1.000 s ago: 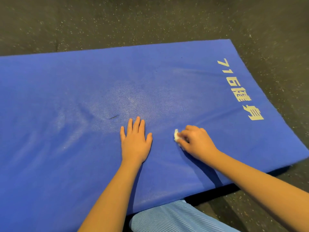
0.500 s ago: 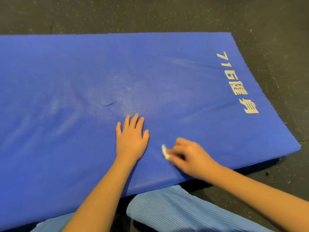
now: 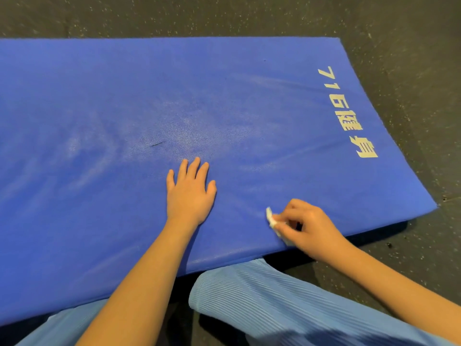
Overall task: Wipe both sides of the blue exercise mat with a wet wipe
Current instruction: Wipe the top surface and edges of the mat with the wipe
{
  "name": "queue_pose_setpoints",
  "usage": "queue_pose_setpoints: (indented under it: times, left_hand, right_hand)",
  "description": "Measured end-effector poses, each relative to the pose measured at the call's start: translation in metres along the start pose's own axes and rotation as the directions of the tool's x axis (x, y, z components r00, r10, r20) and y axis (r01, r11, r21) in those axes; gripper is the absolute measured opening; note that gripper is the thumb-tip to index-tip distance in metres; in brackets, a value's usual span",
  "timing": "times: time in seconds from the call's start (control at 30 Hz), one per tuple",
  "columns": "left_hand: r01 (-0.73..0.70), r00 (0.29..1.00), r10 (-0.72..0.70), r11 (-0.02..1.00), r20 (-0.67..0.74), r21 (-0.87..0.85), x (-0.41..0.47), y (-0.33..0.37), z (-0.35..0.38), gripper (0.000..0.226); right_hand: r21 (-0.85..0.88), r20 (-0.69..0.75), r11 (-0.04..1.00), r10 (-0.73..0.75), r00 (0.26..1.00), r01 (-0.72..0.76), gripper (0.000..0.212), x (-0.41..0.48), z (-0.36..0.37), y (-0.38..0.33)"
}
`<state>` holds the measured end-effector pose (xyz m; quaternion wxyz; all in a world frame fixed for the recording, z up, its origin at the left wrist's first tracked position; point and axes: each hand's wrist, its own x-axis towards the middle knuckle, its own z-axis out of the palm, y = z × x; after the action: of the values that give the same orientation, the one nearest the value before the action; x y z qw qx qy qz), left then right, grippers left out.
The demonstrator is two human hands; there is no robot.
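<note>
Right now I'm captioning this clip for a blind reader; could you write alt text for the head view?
A person's right hand pinches a white wet wipe on a blue exercise mat near its front edge, while the left hand rests flat on the mat. The mat lies on a dark speckled floor.

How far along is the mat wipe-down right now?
Pale streaks suggest the blue mat, printed side up, is wiped across its middle. The right hand pinches the wet wipe at the near edge; the left hand presses flat. The underside faces down, probably unwiped.

The mat point(image 3: 124, 96) runs off left; wipe point(image 3: 270, 217) seemingly half-hidden under right hand point(image 3: 311, 228).
</note>
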<state>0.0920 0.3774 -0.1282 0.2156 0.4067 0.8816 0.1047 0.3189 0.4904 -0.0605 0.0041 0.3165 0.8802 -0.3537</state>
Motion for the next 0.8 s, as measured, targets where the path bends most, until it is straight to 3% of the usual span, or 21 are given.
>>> queue_pose_setpoints:
  times: [0.07,0.13,0.2,0.27,0.33,0.4,0.47,0.5,0.53,0.6,0.67,0.73,0.8]
  left_hand:
    - [0.000,1.000,0.000,1.000,-0.001,0.001,0.000,0.001,-0.001,0.054]
    - [-0.001,1.000,0.001,1.000,-0.002,0.004,0.000,0.000,-0.001,0.054]
    - [-0.003,1.000,0.003,1.000,-0.009,0.004,-0.001,0.000,-0.001,0.054]
    - [-0.005,1.000,0.005,1.000,-0.017,0.003,-0.003,0.000,-0.001,0.054]
    - [-0.009,1.000,0.009,1.000,-0.015,0.002,-0.002,0.000,0.000,0.054]
    - [-0.009,1.000,0.009,1.000,-0.012,0.002,-0.001,0.000,0.000,0.054]
    - [-0.007,1.000,0.007,1.000,-0.011,0.000,-0.002,0.000,0.000,0.054]
    - [-0.006,1.000,0.006,1.000,-0.010,0.000,-0.002,0.000,-0.001,0.053]
    - [-0.005,1.000,0.005,1.000,-0.008,0.002,-0.002,0.001,-0.001,0.053]
    - [-0.006,1.000,0.006,1.000,-0.008,0.003,-0.003,0.002,-0.002,0.053]
    - [-0.005,1.000,0.005,1.000,-0.011,0.003,-0.003,0.002,-0.003,0.053]
    - [-0.003,1.000,0.003,1.000,-0.005,0.001,-0.003,0.003,-0.004,0.053]
    - [-0.001,1.000,0.001,1.000,0.003,0.008,-0.003,0.004,-0.005,0.054]
  right_hand:
    - [-0.160,-0.221,0.976,0.114,0.969,-0.151,0.042,0.019,0.003,0.014]
    - [-0.240,-0.303,0.950,0.125,0.945,-0.203,0.039,0.030,0.011,0.013]
    - [-0.228,-0.143,0.974,-0.040,0.989,0.006,0.038,0.024,0.018,-0.002]
    - [-0.150,0.112,0.961,-0.216,0.970,0.231,0.036,0.013,0.017,-0.011]
    - [-0.202,0.134,0.936,-0.265,0.955,0.288,0.033,0.028,0.008,0.003]
    - [-0.275,-0.083,0.957,-0.124,0.989,0.097,0.029,0.060,0.001,0.023]
    - [-0.166,-0.285,0.967,0.140,0.948,-0.193,0.022,0.085,0.003,0.032]
    - [-0.122,-0.307,0.960,0.204,0.930,-0.251,0.021,0.091,0.008,0.029]
    - [-0.127,-0.286,0.966,0.182,0.941,-0.225,0.025,0.092,0.014,0.021]
    - [-0.203,-0.132,0.979,-0.064,0.989,0.036,0.027,0.082,0.021,0.002]
    - [-0.255,0.050,0.937,-0.233,0.971,0.238,0.023,0.079,0.014,0.001]
    - [-0.276,-0.013,0.944,-0.191,0.981,0.180,0.023,0.097,0.001,0.015]
    - [-0.219,-0.258,0.972,0.026,0.966,-0.085,0.023,0.118,-0.005,0.030]
